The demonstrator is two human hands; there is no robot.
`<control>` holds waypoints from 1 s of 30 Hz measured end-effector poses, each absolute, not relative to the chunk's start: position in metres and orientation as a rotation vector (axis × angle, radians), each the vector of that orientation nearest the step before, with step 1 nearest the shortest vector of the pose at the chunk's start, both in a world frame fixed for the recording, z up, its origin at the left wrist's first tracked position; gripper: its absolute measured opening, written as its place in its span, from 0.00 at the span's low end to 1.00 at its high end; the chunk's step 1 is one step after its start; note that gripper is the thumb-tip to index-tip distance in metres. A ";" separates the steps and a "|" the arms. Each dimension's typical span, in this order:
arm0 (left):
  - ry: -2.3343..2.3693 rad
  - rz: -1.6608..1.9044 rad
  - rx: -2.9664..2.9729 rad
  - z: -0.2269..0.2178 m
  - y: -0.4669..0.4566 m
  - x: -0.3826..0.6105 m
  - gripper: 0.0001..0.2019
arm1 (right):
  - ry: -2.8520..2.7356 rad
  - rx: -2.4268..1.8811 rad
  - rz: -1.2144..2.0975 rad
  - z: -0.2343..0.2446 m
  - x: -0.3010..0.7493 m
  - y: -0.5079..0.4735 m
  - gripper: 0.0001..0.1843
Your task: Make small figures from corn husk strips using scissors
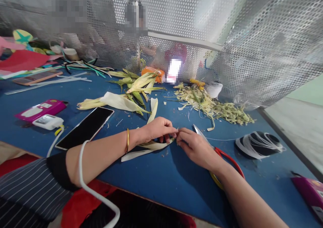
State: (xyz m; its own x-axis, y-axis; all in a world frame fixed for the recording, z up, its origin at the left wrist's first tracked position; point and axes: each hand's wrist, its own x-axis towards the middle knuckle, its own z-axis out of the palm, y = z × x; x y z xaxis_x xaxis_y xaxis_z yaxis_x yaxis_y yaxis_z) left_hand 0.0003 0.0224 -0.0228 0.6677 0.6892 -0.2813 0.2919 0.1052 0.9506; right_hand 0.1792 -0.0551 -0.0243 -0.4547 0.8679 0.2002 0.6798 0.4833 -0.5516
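My left hand (159,131) is closed in a pinch on strips of pale corn husk (148,148), which trail out to the left below the palm. Another husk piece (153,110) sticks up behind the wrist. Fingertip to fingertip with it, my right hand (193,144) is pinched closed too; what it grips is hidden. White thread (223,139) runs from a black spool (259,144) towards the right hand. Scissors (230,159) with red and yellow handles lie partly under the right forearm, their blades pointing away.
Corn husks (137,86) and a heap of husk scraps (209,103) lie at the back, before a perforated metal screen (181,15). A dark-screened phone (85,128), a white device (48,121) with a cable and a magenta packet (41,110) lie left. Another magenta packet (309,194) lies right.
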 end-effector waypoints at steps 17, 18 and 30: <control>0.847 0.303 1.408 -0.034 0.025 0.001 0.07 | -1.851 -1.528 0.727 -0.031 0.182 -0.048 0.12; 0.847 0.308 1.405 -0.035 0.025 0.001 0.07 | -1.825 -1.548 0.782 -0.030 0.182 -0.048 0.12; 0.809 0.344 1.587 -0.038 0.019 0.003 0.04 | -1.194 -1.316 1.227 -0.026 0.177 -0.046 0.15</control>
State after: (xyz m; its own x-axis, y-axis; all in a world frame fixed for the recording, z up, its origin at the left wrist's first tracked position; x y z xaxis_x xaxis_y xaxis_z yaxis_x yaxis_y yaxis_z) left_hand 0.0027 0.0190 -0.0383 0.7088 0.6680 -0.2265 0.2997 0.0054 0.9540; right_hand 0.1773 -0.0461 -0.0258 0.0228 0.9967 -0.0785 0.0512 -0.0796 -0.9955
